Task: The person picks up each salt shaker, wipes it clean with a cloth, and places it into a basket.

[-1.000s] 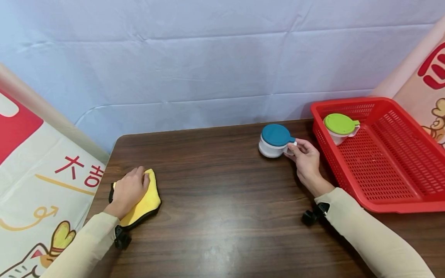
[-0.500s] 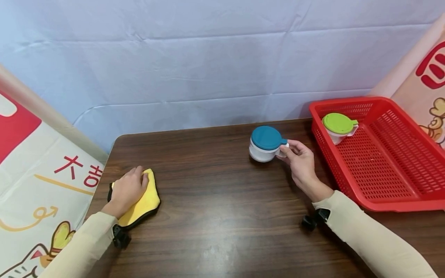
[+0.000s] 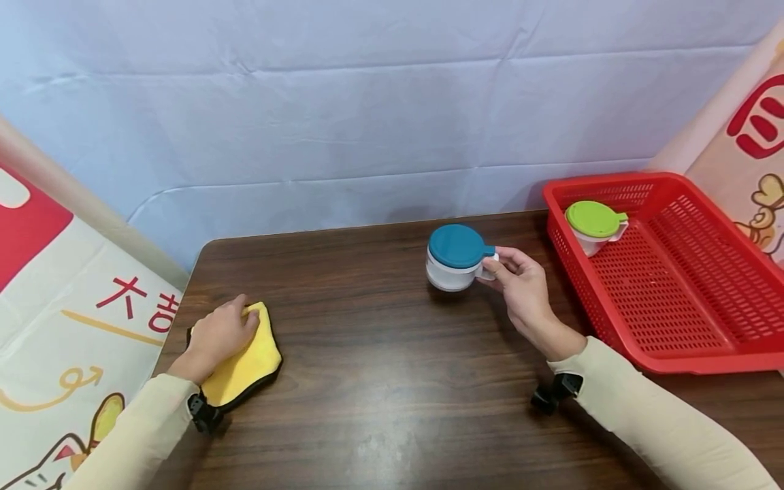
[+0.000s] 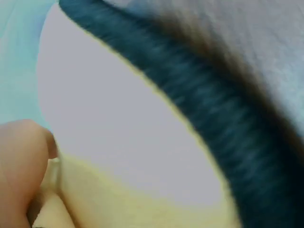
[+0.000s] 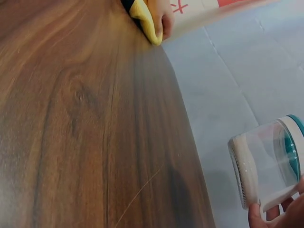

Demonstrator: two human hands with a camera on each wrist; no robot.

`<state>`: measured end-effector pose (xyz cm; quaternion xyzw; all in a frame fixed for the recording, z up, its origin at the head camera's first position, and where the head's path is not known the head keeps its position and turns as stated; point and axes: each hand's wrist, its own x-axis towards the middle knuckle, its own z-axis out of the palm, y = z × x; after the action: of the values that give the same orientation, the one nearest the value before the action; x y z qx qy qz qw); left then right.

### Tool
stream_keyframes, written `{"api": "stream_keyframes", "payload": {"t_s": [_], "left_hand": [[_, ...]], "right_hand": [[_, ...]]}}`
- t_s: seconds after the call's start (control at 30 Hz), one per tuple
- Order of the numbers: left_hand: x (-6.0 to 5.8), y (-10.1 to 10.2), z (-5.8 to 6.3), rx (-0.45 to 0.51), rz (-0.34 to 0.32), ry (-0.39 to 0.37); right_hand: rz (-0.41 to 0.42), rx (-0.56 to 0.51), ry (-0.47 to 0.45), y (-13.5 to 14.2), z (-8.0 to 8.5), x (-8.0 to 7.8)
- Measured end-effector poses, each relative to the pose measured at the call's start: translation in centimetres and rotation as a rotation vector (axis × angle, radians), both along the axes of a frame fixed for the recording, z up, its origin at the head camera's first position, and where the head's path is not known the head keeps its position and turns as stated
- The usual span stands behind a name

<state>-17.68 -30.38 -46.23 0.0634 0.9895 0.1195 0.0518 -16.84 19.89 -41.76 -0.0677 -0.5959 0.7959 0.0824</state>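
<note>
My right hand (image 3: 525, 292) pinches the white handle of a clear-and-white jar with a blue lid (image 3: 456, 246), held upright near the back of the table. The right wrist view shows the jar's clear wall (image 5: 266, 159) and ribbed bottom, with fingertips at its lower side. On the left of the table, my left hand (image 3: 220, 335) grips a yellow cloth with a black border (image 3: 260, 357). Up close, the left wrist view has a finger (image 4: 23, 159) and the thumb at the cloth's bunched fold, its pale face (image 4: 123, 118) filling the middle.
A red plastic basket (image 3: 664, 272) stands at the right side of the dark wooden table (image 3: 367, 354). Inside its back left corner sits a similar jar with a green lid (image 3: 593, 219). Pale fabric (image 3: 343, 122) hangs behind the table, with printed cloths at both sides.
My right hand has carried the blue-lidded jar leftward, away from the basket and slightly toward me. The left hand and the cloth have shifted only a little to the left.
</note>
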Motion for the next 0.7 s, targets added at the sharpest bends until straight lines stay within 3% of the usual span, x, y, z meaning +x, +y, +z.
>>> {"api": "stream_keyframes", "payload": {"t_s": [0.27, 0.53, 0.7], "left_hand": [[0.5, -0.6, 1.5, 0.076, -0.006, -0.145], [0.3, -1.6, 4.1, 0.235, -0.079, -0.332], [0.4, -1.4, 4.7, 0.228, -0.079, -0.400]], "right_hand": [[0.031, 0.012, -0.037, -0.3, 0.8, 0.4], [0.037, 0.022, -0.057, -0.6, 1.4, 0.6], [0.043, 0.028, -0.066, -0.8, 1.8, 0.8]]}}
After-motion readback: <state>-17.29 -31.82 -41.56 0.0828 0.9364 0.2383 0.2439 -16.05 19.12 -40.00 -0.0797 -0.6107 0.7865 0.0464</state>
